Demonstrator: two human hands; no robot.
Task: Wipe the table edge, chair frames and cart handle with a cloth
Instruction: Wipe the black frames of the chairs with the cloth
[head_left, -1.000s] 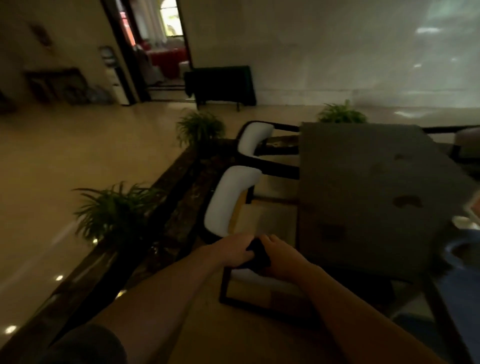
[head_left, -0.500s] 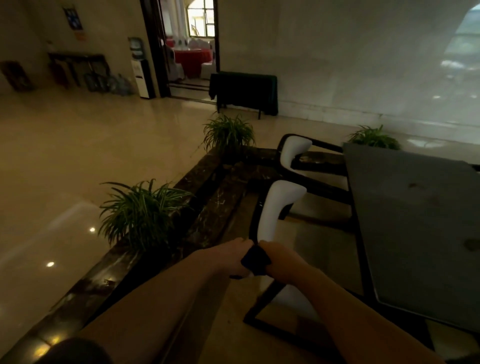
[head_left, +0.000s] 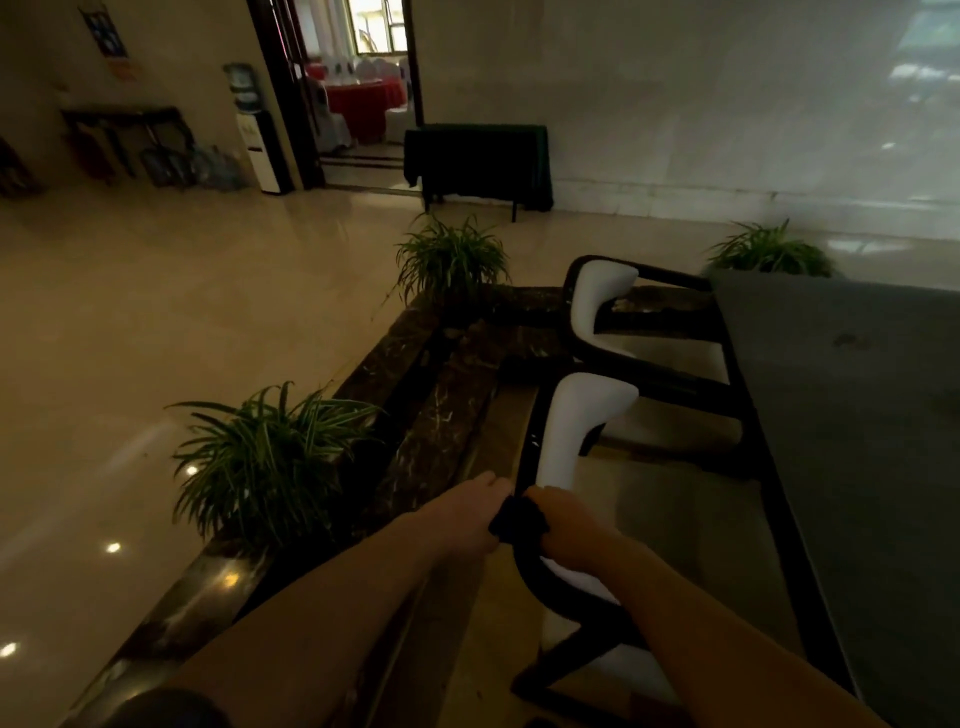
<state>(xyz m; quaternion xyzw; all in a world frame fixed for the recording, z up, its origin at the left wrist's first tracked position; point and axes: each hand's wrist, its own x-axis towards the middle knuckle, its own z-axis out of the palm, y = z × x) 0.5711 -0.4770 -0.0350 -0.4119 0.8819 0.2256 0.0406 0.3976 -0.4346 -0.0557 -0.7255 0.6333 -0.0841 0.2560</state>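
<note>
A dark cloth (head_left: 518, 521) is bunched between my left hand (head_left: 467, 519) and my right hand (head_left: 563, 527), and both hands grip it. The cloth sits against the black frame (head_left: 530, 457) of the near chair, just below its white backrest (head_left: 576, 426). A second chair (head_left: 597, 306) with the same black frame and white back stands farther along. Both chairs are tucked against the dark grey table (head_left: 852, 415), whose long edge runs down the right side of the view. No cart is in view.
A low dark marble planter ledge (head_left: 415, 415) runs along the left of the chairs, with leafy plants (head_left: 270, 457) in it. Glossy beige floor spreads to the left. A dark draped table (head_left: 478, 161), a water dispenser (head_left: 254, 130) and an open doorway stand at the far wall.
My view has swung left and lifted, so the table slid to the right edge. Both hands stay together on the cloth and have moved up the near chair's frame.
</note>
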